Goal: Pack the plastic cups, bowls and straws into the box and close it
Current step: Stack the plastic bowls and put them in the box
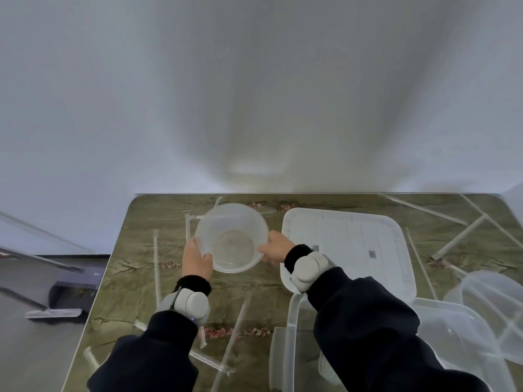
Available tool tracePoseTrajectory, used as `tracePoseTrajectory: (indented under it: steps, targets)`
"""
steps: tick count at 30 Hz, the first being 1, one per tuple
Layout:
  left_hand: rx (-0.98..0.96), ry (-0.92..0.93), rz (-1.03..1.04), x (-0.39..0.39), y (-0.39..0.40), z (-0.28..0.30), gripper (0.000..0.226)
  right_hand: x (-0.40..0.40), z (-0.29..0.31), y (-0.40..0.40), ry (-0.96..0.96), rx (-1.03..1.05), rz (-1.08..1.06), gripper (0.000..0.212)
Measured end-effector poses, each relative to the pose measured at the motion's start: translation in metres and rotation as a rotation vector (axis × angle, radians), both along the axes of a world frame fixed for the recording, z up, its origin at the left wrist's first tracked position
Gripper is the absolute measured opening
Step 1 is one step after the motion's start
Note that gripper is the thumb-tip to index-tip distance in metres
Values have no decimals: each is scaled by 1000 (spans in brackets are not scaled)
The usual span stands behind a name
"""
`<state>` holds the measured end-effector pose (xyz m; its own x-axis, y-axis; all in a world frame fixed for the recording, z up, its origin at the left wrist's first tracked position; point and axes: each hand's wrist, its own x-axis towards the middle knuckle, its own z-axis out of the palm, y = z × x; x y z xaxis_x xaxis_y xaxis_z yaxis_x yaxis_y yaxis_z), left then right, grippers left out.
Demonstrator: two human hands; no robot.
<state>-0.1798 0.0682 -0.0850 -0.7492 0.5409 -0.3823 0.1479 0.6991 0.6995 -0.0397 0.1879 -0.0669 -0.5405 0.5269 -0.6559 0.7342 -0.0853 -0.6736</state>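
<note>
Translucent plastic, head view: every task item is clear or frosted, hard to tell from the glare on the table [147,222].
Landmark: lid [348,250], lying flat on the table.
Bowl [232,237]: just left of the lid, held between both hands; mouth up and tipped slightly toward the camera, axis near vertical (whether its base touches the table cannot be told).
Left hand [196,258]: closed partway on the bowl's near-left rim, thumb inside the rim.
Right hand [276,250]: fingers curled on the right rim, next to the lid's left edge.
Box [294,335]: nearer the camera than the lid, open, partly hidden by the right sleeve.
Straws [156,261]: scattered left of the lid and beyond its right side, long axes at mixed angles, several running away from the camera.
Risk, grip: thin rim may flex and slip if squeezed unevenly.
Risk, transfer: moving toward the box, a sleeve could sweep straws off the table's edge.
Risk, entry: a tilted bowl may catch the box wall.
</note>
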Motion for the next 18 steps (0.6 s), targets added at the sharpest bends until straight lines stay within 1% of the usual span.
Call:
tracePoseTrajectory:
  steps: [2, 6, 11, 16, 18]
  targets:
    - [99, 25, -30, 7, 0, 18, 49, 10, 13, 0, 101, 45, -83, 31]
    - [350, 37, -177, 35, -7, 58, 47, 53, 39, -3, 232, 147, -316, 38]
    - [520, -41, -282, 82, -10, 88, 43, 125, 68, -16, 388, 234, -567, 30]
    - [627, -172, -446, 163, 16, 106, 39, 223, 90, -32, 437, 417, -819, 26]
    - [656, -199, -494, 191, 28, 112, 39, 254, 92, -36, 449, 446, -915, 27]
